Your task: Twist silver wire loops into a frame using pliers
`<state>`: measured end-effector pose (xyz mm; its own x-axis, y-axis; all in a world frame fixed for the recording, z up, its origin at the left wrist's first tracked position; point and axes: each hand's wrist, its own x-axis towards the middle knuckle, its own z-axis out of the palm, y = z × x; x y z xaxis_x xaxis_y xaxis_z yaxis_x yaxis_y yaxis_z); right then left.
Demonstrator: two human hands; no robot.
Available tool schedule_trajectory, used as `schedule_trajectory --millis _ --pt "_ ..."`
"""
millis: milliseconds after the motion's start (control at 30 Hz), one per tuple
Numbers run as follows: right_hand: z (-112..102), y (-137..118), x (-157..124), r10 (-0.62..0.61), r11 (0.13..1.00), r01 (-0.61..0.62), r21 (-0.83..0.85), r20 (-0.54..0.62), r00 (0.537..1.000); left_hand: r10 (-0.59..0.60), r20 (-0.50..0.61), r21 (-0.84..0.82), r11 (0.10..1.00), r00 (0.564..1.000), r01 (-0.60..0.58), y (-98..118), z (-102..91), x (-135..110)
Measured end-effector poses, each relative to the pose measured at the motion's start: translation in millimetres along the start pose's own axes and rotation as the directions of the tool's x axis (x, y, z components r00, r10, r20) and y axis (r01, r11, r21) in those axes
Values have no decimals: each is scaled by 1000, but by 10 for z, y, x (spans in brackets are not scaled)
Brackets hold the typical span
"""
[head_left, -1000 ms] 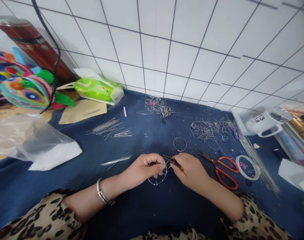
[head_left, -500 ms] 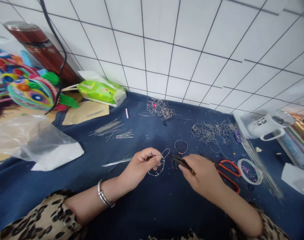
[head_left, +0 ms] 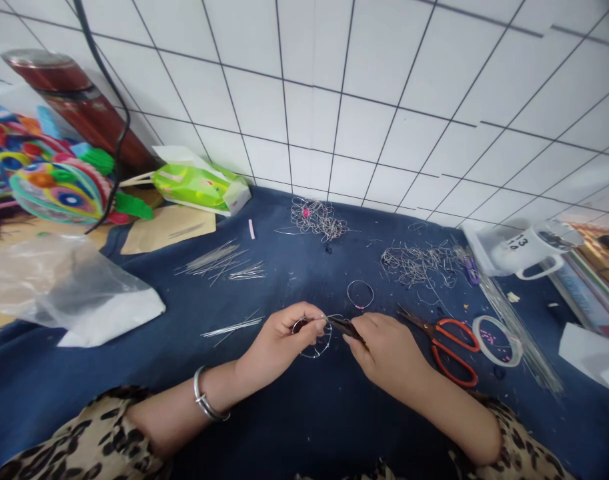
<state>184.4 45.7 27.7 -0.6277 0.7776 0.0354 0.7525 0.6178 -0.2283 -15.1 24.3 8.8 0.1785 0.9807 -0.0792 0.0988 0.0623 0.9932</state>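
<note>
"where's the wire ring (head_left: 315, 356)?"
"pinched in the left hand (head_left: 289, 332). the right hand (head_left: 391, 347) grips pliers (head_left: 353, 329), tips close by the ring's right edge."
"room to move?"
"blue cloth (head_left: 294, 413) stretches nearside, its far edge along the tiled wall (head_left: 314, 113); scissors (head_left: 431, 329) lie just right."
"containers?"
"a round dish (head_left: 515, 352) with pink beads (head_left: 488, 337). mug (head_left: 527, 250): contents, can't tell."

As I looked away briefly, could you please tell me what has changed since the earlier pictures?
The right hand drew the pliers away rightward, then brought them, still held, back left to the wire ring. The left hand still holds the ring; the orange-handled scissors stayed put.
</note>
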Motion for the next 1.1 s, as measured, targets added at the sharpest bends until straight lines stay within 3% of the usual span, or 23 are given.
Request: schedule_trajectory --millis 767,1100 --pt "20 -27 -11 -14 1000 14 16 3 1000 48 17 77 996 999 -49 -4 3 -19" --pt "-218 16 217 -51 995 42 -86 -93 994 62 -42 -23 998 997 -63 217 -70 172"
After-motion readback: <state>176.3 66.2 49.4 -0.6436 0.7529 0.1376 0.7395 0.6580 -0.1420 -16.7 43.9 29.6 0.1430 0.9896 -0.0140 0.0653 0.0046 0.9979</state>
